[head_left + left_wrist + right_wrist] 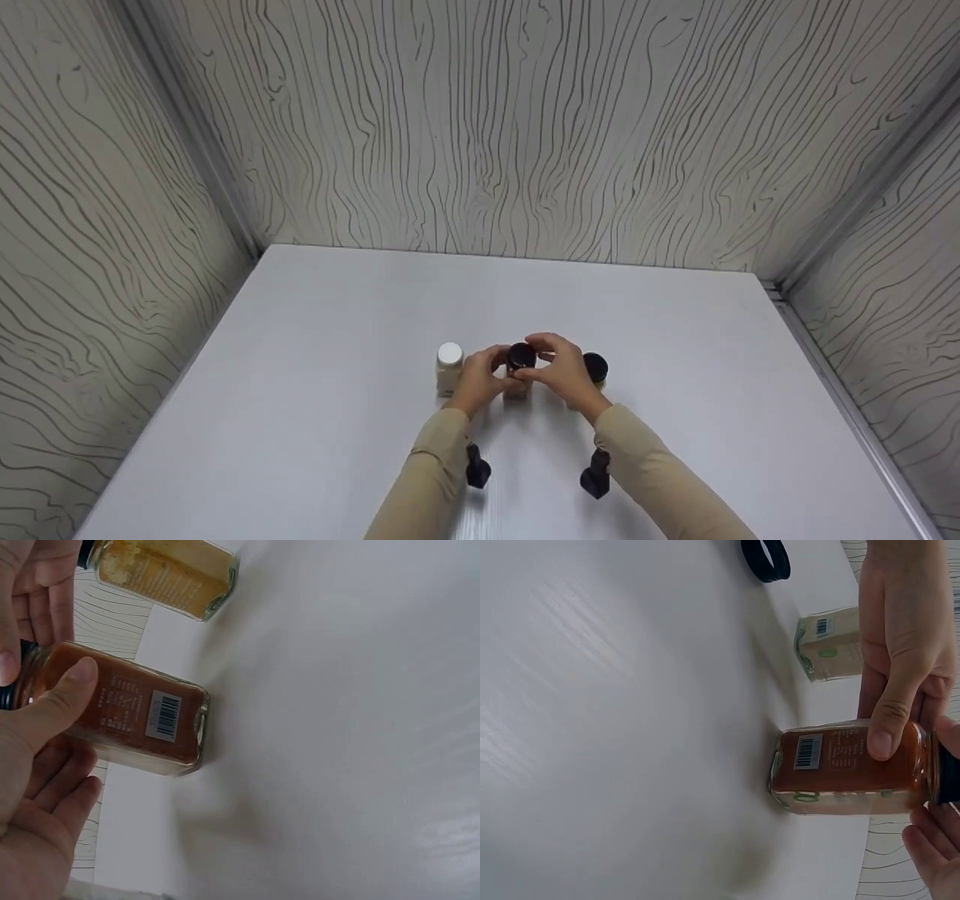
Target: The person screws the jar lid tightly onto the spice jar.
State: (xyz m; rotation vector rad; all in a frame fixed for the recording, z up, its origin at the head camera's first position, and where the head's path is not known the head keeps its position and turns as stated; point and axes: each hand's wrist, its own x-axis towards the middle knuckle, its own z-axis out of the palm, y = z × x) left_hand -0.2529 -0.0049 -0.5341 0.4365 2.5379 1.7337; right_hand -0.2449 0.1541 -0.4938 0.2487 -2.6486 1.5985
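Note:
A square glass spice jar [127, 701] of red-brown powder stands upright between both hands, its black lid [522, 355] on top. My left hand [480, 381] grips the jar's body, thumb flat over the printed side beside the barcode label. With thumb and fingers, my right hand [564, 371] holds the black lid. To the left is a pale-filled jar [832, 645] with a white cap [450, 353]. Close by my right hand stands a jar of yellow powder [169, 570] under a black lid [595, 366], partly hidden behind that hand in the head view.
The white table [337, 315] meets wood-grain patterned walls [480, 127] at its back and sides. Black devices [478, 466] sit at both wrists. A black ring-shaped part [766, 559] shows at the top of the right wrist view.

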